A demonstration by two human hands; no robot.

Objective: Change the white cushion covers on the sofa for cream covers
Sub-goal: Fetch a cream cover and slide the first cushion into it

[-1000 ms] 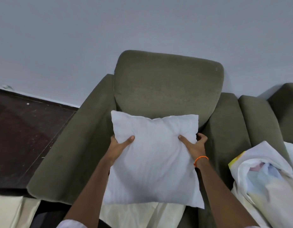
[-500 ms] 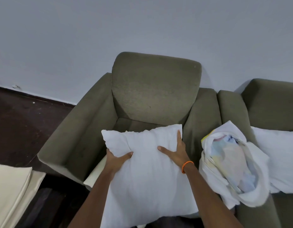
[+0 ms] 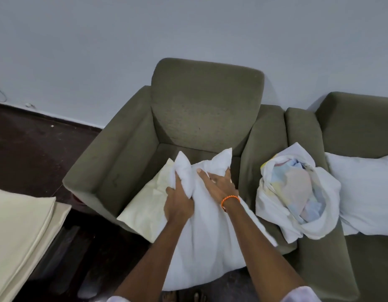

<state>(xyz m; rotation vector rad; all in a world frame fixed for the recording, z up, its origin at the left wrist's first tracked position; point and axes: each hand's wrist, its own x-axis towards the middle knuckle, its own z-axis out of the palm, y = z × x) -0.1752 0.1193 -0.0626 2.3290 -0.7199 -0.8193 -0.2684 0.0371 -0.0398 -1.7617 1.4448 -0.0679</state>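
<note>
A white cushion point(image 3: 207, 240) lies tilted over the front of the olive armchair point(image 3: 207, 110) seat. My left hand point(image 3: 179, 198) is clenched on a bunched fold near the cushion's upper left corner. Just right of it, my right hand point(image 3: 219, 184), with an orange band at the wrist, presses flat on the cushion's top with fingers spread. A cream cover point(image 3: 148, 205) lies flat on the seat, partly under the cushion. Folded cream covers point(image 3: 21, 227) are stacked at the lower left.
A crumpled white and pastel cloth bundle point(image 3: 297, 197) rests on the arm between the armchair and the olive sofa point(image 3: 358, 127). Another white cushion point(image 3: 367, 190) lies on the sofa seat at right. Dark floor point(image 3: 34, 144) spreads to the left below a pale wall.
The cushion has come down from upright against the chair back to the seat front. My left hand now bunches its top edge, and the cream cover beneath shows.
</note>
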